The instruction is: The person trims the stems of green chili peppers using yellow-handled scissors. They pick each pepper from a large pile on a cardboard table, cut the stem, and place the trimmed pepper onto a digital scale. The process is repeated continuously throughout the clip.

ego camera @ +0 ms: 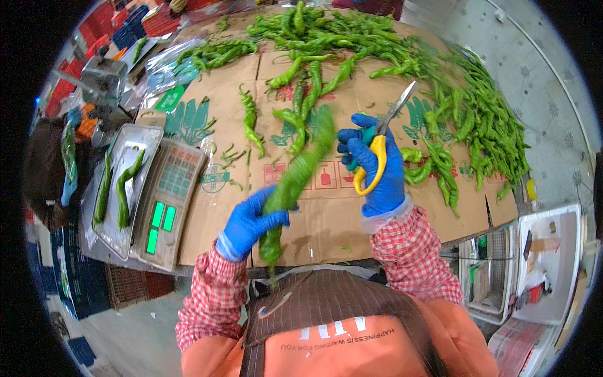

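Blue gloves cover both hands. My left hand (254, 222) grips a long green pepper (296, 184), blurred, its stem end pointing down toward the apron. To the right, my right hand (377, 165) holds scissors with yellow and teal handles (377, 160), the blades pointing up and away and looking nearly closed. Between and beyond the hands, loose peppers (301, 103) lie on the flattened cardboard (325, 226). A twisted pepper (249, 120) lies beyond my left hand. Two peppers (127, 188) rest in the metal tray (150, 165) of a digital scale (181, 174) at the left.
A large heap of green peppers (480, 118) runs along the right side, and another (330, 33) spans the far edge. Clear plastic bags (174, 70) lie at the far left. Cut stem bits (233, 155) are scattered near the scale. White foam boxes (549, 264) stand below the table's right edge.
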Motion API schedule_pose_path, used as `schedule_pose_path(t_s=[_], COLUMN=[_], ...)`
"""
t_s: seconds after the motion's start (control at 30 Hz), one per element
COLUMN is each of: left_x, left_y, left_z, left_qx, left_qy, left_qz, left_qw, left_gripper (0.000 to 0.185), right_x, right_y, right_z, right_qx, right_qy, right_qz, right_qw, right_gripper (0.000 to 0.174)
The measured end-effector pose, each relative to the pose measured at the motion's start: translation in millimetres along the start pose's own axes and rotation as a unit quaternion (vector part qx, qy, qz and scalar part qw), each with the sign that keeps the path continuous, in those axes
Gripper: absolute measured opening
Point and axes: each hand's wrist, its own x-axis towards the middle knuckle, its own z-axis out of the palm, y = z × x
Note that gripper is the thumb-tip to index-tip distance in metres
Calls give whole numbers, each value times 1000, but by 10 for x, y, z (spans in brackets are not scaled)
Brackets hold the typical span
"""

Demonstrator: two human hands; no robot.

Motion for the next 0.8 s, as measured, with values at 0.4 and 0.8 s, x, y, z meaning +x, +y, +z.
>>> schedule_pose_path(t_s=[0.4, 0.8], left_x=[406, 416], left_y=[-124, -197], left_z=[45, 183], left_qx=[-371, -402], left_qy=[188, 223], left_qz=[201, 245], left_qw=[887, 854], left_gripper=[46, 43], right_x=[-663, -665], right_y=[532, 480], right_z=[-415, -285], right_qx=[-502, -523], right_qy=[-121, -108], right_qz=[-146, -166], right_qw=[844, 829], right_gripper=[58, 55])
